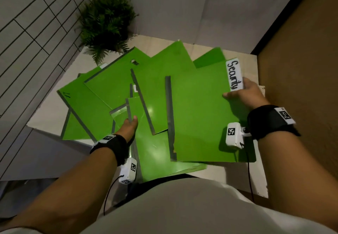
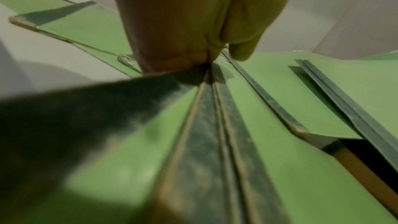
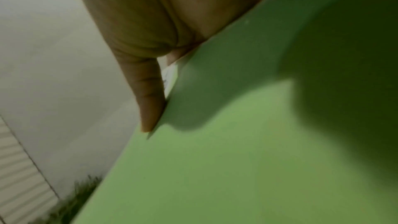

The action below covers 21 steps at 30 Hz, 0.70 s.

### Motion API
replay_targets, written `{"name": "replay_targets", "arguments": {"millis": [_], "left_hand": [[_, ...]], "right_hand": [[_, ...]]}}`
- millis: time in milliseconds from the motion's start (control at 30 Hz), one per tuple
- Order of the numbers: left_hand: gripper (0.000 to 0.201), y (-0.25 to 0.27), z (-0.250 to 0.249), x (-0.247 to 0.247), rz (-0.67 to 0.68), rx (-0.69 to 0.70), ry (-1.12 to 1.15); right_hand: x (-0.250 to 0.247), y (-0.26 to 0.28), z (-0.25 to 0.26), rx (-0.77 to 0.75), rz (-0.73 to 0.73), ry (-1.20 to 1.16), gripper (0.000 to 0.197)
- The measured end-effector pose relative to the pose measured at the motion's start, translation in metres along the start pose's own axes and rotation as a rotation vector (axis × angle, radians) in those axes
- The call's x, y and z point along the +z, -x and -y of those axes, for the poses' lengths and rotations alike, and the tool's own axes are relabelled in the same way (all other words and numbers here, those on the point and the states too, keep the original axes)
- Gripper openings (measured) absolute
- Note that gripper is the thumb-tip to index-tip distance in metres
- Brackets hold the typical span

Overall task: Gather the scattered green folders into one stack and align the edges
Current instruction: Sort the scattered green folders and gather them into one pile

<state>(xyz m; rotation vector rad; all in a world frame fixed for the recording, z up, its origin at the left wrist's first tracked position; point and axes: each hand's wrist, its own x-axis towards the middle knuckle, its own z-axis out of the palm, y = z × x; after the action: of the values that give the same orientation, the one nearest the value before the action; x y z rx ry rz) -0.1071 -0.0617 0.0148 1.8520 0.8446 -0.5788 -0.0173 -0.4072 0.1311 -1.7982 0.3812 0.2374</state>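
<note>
At least six green folders (image 1: 117,85) lie fanned and overlapping across the pale tabletop (image 1: 49,116); the exact count is hard to fix because they cover one another. One of them, the labelled folder (image 1: 199,116) on the right, lies on top of its neighbours and carries a white tag (image 1: 234,74) handwritten "Security" along its far right edge. One potted fern (image 1: 108,25) stands at the far left corner of the tabletop. The head view alone shows the whole spread, the tag's writing and both forearms with black wrist straps. The left wrist view shows what it cannot: several grey folder spines (image 2: 215,125) running side by side toward the left hand (image 2: 185,28), with layered edges to the right. The right wrist view is blurred but shows the thumb lying along the green cover beside the tag. The right hand (image 1: 247,94) grasps the labelled folder at its right edge, thumb on top and fingers hidden underneath. The left hand (image 1: 129,127) reaches into the middle of the fan, thumb on top of a folder spine in a pinch, the other fingers hidden.
</note>
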Motion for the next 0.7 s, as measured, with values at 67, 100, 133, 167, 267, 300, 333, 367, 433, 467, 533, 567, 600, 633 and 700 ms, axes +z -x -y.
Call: {"name": "replay_targets", "arguments": {"millis": [67,100,133,167,267,300,333,367,433,467,533,567,600,633,700], "left_hand": [[0.081,-0.002,-0.002,0.001,0.012,-0.014,0.076],[0.088,-0.002,-0.002,0.001,0.01,-0.018,0.104],[0.093,-0.001,-0.002,0.002,-0.005,-0.017,0.113],[0.097,-0.002,-0.001,0.003,-0.027,-0.018,0.109],[0.097,0.0,-0.001,0.004,-0.063,-0.001,0.041],[0.093,-0.002,0.0,0.003,-0.065,0.003,0.028],[0.089,0.0,0.0,0.002,-0.059,0.009,0.022],[0.086,-0.001,0.0,0.001,-0.051,0.005,0.018],[0.084,0.0,0.0,-0.002,-0.038,0.007,-0.006],[0.085,0.0,0.0,-0.003,-0.033,0.008,-0.01],[0.086,0.001,0.001,-0.004,-0.018,0.0,-0.028],[0.086,0.001,0.0,-0.005,-0.007,-0.009,-0.041],[0.086,0.002,0.0,-0.006,0.002,-0.016,-0.059],[0.087,0.003,0.001,-0.007,0.011,-0.023,-0.079],[0.087,0.004,0.002,-0.009,0.026,-0.041,-0.142]], "right_hand": [[0.006,-0.003,-0.011,0.077,0.101,0.091,0.06],[0.01,-0.003,-0.019,0.105,0.146,0.156,0.061],[0.015,-0.004,-0.028,0.126,0.184,0.206,0.061],[0.019,-0.004,-0.036,0.144,0.211,0.235,0.059],[0.031,-0.003,-0.057,0.161,0.157,0.24,0.044],[0.03,-0.003,-0.062,0.16,0.089,0.241,0.037],[0.026,-0.006,-0.066,0.144,0.008,0.25,0.031],[0.019,-0.008,-0.067,0.129,-0.066,0.283,0.024],[-0.003,-0.016,-0.064,0.079,-0.202,0.331,0.019],[-0.016,-0.02,-0.056,0.04,-0.264,0.325,0.02],[-0.041,-0.021,-0.027,-0.072,-0.417,0.262,0.026],[-0.051,-0.018,-0.009,-0.145,-0.51,0.216,0.031],[-0.06,-0.016,0.007,-0.238,-0.596,0.151,0.034],[-0.064,-0.012,0.022,-0.318,-0.662,0.057,0.031],[-0.067,-0.006,0.045,-0.428,-0.743,-0.097,0.023]]}}
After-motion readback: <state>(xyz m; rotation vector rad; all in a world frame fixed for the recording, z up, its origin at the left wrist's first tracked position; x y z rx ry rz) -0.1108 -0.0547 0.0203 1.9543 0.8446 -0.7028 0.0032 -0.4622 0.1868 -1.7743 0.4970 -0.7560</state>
